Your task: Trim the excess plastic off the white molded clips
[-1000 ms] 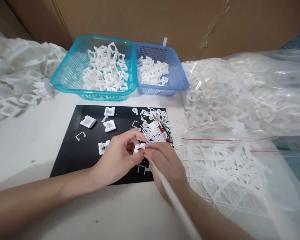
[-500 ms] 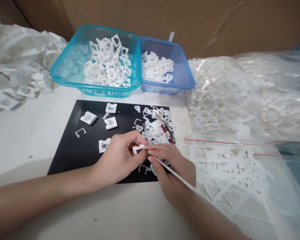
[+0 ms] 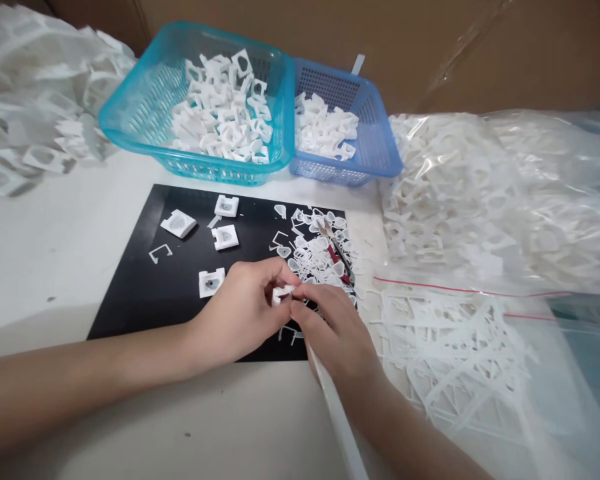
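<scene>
My left hand (image 3: 247,303) pinches a small white plastic part (image 3: 282,294) over the lower edge of a black mat (image 3: 145,293). The fingertips of my right hand (image 3: 335,327) meet the part's right side. A long pale strip (image 3: 337,420) runs from under my right hand toward the bottom of the view; how the hand holds it is partly hidden. Several white square pieces, one of them a notched piece (image 3: 211,283), lie on the mat left of my hands. Small white scraps (image 3: 313,257) are heaped at the mat's right, with red-handled cutters (image 3: 336,253) on them.
A teal basket (image 3: 190,157) and a blue basket (image 3: 330,168) hold white parts behind the mat. Clear bags of parts (image 3: 440,187) stand at the right, near a pile of thin white frames (image 3: 460,360). More bagged parts (image 3: 35,87) are at the far left.
The pale strip has swung from pointing lower right to pointing nearly straight down. My right fingers have closed in on the small part. The whole view has shifted slightly.
</scene>
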`<state>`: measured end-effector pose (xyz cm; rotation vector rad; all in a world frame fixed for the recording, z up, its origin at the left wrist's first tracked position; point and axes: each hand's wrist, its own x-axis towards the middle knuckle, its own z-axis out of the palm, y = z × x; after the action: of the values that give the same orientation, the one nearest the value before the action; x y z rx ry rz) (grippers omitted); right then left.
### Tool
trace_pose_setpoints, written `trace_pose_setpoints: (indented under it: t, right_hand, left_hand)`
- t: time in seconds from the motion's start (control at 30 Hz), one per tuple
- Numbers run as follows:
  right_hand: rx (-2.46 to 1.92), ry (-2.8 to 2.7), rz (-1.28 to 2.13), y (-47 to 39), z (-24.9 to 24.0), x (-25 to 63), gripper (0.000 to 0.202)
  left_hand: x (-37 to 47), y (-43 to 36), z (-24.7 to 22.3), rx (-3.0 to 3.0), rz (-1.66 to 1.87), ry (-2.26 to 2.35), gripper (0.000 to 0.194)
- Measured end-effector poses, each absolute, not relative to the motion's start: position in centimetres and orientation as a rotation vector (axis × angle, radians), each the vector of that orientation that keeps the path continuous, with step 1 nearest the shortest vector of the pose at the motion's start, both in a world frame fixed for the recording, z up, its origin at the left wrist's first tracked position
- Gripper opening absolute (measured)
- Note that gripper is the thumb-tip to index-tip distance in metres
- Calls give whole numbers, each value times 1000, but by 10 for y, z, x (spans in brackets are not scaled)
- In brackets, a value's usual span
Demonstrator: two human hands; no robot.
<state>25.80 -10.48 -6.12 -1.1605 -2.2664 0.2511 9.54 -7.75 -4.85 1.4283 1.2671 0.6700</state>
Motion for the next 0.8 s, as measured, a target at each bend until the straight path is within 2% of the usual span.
trace_pose_setpoints:
  t: [0.17, 0.4, 0.53, 0.8]
  right_hand:
    - [-1251, -2201, 291, -104, -65, 255, 23]
    - [-1090, -2245, 92, -100, -61, 253, 24]
    - [-1111, -2227, 54, -96, -64, 262, 25]
    - [-1172, -1978, 222, -95, -56, 269, 22]
  left_hand:
    - [95, -77, -49, 1432, 681, 1243, 17]
    - [96, -76, -49, 1478, 651, 1260, 14]
    - [95, -78, -50, 1481, 625, 1264, 7]
    - [94, -83, -48, 1458, 564, 1296, 6]
